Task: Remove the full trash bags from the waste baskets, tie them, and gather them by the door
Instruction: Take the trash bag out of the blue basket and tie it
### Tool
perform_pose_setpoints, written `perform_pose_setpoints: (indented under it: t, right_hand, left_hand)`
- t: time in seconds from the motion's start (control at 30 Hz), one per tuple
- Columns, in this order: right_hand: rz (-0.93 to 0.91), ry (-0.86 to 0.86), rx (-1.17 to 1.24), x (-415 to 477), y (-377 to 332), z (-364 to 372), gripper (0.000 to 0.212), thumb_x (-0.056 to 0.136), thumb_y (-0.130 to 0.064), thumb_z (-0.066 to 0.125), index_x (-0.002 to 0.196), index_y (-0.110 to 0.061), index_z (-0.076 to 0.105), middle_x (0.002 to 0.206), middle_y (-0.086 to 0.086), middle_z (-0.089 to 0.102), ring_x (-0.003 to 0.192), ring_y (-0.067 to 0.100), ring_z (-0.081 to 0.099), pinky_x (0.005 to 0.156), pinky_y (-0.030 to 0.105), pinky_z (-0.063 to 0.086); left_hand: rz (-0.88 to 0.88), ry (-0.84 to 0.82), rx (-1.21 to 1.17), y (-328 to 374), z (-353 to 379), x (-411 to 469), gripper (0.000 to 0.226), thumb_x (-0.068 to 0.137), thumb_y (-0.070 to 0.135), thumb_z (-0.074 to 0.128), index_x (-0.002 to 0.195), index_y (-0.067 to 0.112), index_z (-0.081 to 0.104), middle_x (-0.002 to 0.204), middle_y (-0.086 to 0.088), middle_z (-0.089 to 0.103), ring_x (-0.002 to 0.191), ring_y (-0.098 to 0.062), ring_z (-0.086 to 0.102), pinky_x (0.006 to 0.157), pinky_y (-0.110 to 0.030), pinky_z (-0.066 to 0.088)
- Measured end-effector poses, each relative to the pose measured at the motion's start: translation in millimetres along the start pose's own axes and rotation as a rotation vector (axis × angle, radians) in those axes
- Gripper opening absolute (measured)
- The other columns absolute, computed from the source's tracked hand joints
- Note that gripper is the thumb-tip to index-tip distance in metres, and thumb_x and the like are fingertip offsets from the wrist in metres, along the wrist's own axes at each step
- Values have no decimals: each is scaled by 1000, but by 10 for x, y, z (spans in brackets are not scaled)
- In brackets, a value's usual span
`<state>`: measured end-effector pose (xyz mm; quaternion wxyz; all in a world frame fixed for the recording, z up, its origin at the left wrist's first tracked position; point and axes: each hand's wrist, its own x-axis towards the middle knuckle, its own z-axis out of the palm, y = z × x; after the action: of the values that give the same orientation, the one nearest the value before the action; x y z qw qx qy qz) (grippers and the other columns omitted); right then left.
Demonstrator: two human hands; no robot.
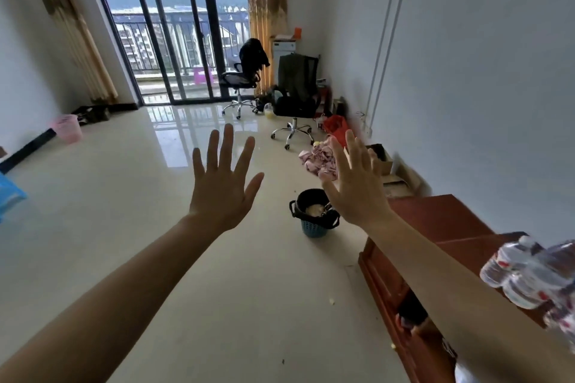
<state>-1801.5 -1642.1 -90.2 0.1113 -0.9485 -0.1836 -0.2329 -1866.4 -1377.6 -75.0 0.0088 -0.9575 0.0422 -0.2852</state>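
Note:
A small blue waste basket (314, 229) stands on the tiled floor ahead, lined with a black trash bag (306, 199) that holds pale rubbish. A pink waste basket (67, 128) stands by the left wall; I cannot see a bag in it. My left hand (222, 183) is raised in mid-air with fingers spread, holding nothing, left of the blue basket. In front of the basket's right side, my right hand (354, 183) is up too, fingers straight and empty.
A reddish wooden cabinet (435, 227) runs along the right wall with a pack of water bottles (529, 274) on it. Two office chairs (294, 96), pink cloth (317, 158), a red bag and cardboard boxes crowd the far right. Glass balcony doors (174, 40) lie ahead.

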Motion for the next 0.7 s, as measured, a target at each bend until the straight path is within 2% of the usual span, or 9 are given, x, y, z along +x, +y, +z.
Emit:
perform_pose_setpoints:
  t: [0.17, 0.37, 0.5, 0.7]
  right_hand:
    - [75, 10, -27, 901, 391, 395, 70, 103, -53, 32, 160, -23, 4, 168, 10, -5, 154, 31, 0, 120, 48, -3]
    - [148, 3, -86, 2003, 1147, 1245, 72, 102, -59, 27, 160, -24, 1, 168, 10, -8, 154, 31, -2, 124, 55, 6]
    - [166, 30, -120, 2788, 1772, 1764, 72, 103, -58, 26, 160, -23, 0, 167, 10, -11, 154, 29, -7, 123, 47, -3]
    - [287, -22, -109, 4092, 2586, 2374, 73, 103, -57, 29, 160, -22, 0, 167, 14, -4, 154, 35, 3, 122, 48, -1]
  left_hand:
    - [69, -43, -59, -164, 765, 1208, 69, 102, 57, 16, 161, 23, 9, 168, -17, -5, 154, -39, -2, 118, -66, 16]
    - [192, -75, -54, -205, 1889, 2557, 69, 101, 59, 12, 160, 24, 10, 168, -18, -4, 154, -39, -3, 117, -67, 18]
    - [247, -66, -6, -199, 2627, 3592, 74, 99, 62, 3, 160, 22, 15, 167, -20, 0, 154, -41, 2, 116, -68, 18]
    - [303, -124, 46, -255, 3474, 5049, 75, 98, 64, 7, 161, 23, 14, 168, -18, -1, 154, -40, 1, 117, -68, 13]
